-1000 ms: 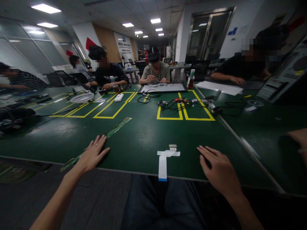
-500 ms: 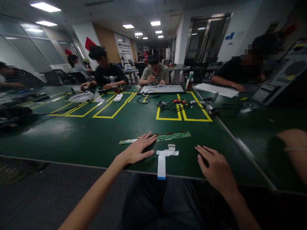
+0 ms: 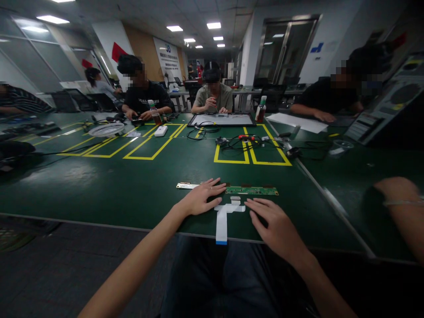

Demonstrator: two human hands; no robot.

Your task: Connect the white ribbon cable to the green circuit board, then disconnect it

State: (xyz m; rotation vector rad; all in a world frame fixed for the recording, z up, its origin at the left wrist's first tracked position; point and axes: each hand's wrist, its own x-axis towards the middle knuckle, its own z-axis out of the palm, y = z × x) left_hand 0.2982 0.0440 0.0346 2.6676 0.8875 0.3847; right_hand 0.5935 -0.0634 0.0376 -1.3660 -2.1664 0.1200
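A long, narrow green circuit board (image 3: 253,190) lies across the table in front of me. My left hand (image 3: 204,197) rests on its middle with the fingers spread, covering part of it. Nearer to me is a folded white flat ribbon cable (image 3: 221,223), its blue-tipped end at the table edge. A small connector piece (image 3: 235,199) shows at the cable's upper end. My right hand (image 3: 274,223) holds nothing; its fingers are extended over the table, and their tips are close to the cable's right end. Whether they touch it I cannot tell.
Black cables and a red-handled tool (image 3: 247,138) lie ahead by yellow tape outlines (image 3: 232,161). Farther off are a white fan grille (image 3: 106,129), two bottles and a framed panel (image 3: 221,119). Several people sit around the table. Another person's arm (image 3: 402,207) is at the right.
The circuit board has slid right and turned slightly, with my left hand on it. My right hand has moved left, closer to the ribbon cable. The view has shifted a little.
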